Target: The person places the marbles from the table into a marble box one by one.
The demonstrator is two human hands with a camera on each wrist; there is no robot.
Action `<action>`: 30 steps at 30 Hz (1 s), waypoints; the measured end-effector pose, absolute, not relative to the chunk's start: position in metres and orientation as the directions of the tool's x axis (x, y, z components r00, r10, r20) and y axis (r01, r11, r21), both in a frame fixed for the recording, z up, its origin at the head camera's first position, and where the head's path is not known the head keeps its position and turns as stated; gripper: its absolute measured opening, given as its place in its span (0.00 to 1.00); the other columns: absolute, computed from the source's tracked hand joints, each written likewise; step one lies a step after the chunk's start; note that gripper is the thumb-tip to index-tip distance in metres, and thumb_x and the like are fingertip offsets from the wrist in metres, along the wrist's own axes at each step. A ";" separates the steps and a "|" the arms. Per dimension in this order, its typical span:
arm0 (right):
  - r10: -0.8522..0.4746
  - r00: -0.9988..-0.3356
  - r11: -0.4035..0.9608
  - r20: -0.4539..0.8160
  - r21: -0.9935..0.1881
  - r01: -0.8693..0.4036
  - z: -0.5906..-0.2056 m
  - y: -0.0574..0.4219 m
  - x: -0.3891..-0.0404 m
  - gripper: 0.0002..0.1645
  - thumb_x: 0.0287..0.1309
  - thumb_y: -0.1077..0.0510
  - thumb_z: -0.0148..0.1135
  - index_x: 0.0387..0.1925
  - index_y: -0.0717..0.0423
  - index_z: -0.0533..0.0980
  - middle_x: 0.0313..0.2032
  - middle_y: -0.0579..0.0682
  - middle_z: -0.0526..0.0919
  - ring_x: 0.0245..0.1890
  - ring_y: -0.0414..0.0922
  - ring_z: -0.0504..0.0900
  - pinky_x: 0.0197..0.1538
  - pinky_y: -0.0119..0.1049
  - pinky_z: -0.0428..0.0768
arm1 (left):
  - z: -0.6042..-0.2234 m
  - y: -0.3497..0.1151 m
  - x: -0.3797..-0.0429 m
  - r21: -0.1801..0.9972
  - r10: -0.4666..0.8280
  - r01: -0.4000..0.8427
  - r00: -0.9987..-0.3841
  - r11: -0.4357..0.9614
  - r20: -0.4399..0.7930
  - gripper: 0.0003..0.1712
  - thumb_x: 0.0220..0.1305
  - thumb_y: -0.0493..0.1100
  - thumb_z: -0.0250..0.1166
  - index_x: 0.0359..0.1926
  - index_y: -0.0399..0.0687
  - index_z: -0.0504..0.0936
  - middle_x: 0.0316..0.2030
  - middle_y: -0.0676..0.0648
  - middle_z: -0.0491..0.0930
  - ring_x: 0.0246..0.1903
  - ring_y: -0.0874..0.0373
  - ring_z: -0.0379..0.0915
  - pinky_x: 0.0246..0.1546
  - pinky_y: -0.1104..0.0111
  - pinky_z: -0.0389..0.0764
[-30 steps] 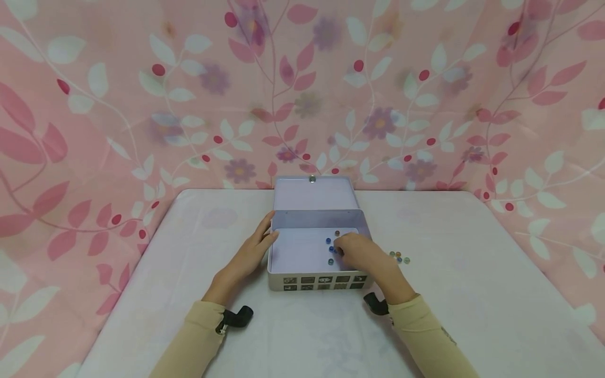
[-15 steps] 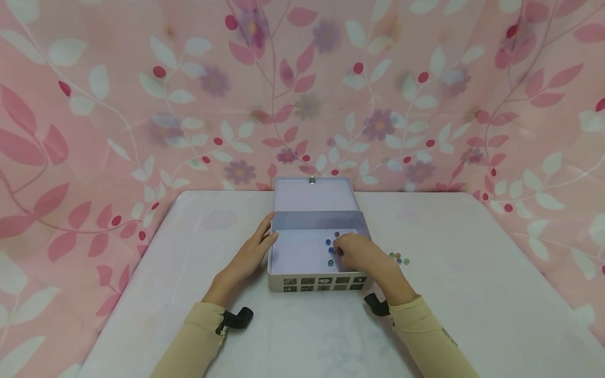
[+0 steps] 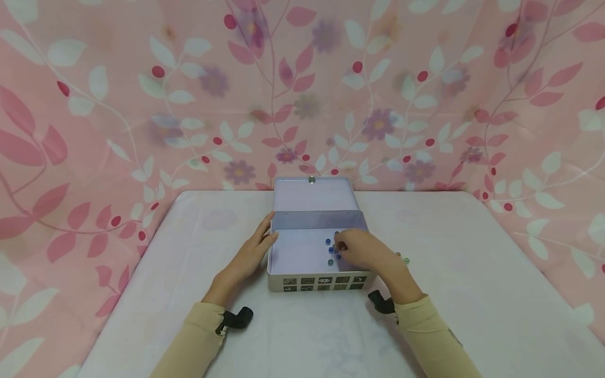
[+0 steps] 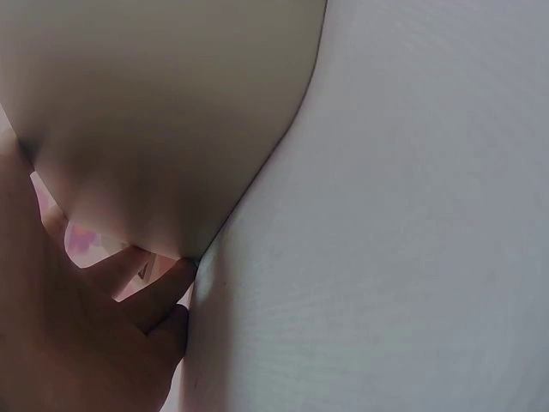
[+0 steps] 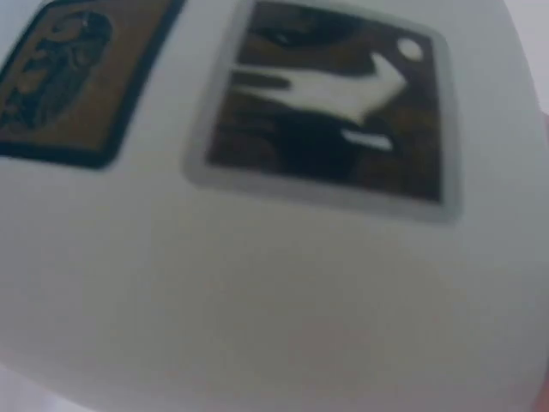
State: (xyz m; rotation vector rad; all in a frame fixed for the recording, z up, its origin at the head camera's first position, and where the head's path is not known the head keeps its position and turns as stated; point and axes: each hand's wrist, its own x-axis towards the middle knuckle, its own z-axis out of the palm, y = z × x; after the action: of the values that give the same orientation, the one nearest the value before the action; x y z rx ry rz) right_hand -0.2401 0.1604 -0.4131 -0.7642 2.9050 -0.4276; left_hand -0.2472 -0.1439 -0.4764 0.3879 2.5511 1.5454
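A pale tin box stands with its lid tipped back. My left hand holds its left wall, thumb at the rim and fingers along the outside; in the left wrist view its fingers touch the box side. Inside the box, my right hand hangs over the right half with bent fingers; whether anything is pinched there is hidden. By its fingertips lie several small glass marbles, among them a blue marble and a teal marble. The right wrist view shows only the box's printed front.
The open lid leans back behind the box. On the white-covered table, right of the box, lie a green marble and an amber marble, partly behind my right wrist. A floral curtain hangs behind.
My right hand has shifted slightly up and right, uncovering a blue marble beneath it. Its wrist now hides some marbles on the table. The left hand stays put.
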 end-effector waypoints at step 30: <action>-0.374 -0.914 0.800 0.159 -0.443 -0.405 -0.381 0.212 -0.246 0.08 0.63 0.64 0.60 0.41 0.57 0.83 0.38 0.52 0.85 0.40 0.48 0.80 0.49 0.48 0.82 | -0.476 -0.143 -0.245 0.885 0.279 0.159 -0.960 0.438 0.035 0.40 0.71 0.72 0.46 0.77 0.81 0.41 0.79 0.51 0.48 0.77 0.46 0.49 0.73 0.41 0.55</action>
State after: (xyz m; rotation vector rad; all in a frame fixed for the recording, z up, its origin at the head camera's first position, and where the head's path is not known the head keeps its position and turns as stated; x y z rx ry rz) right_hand -0.2458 0.2118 -0.3808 -0.6588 3.0404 -0.7702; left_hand -0.2453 -0.1432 -0.4757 0.3925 2.5635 1.5578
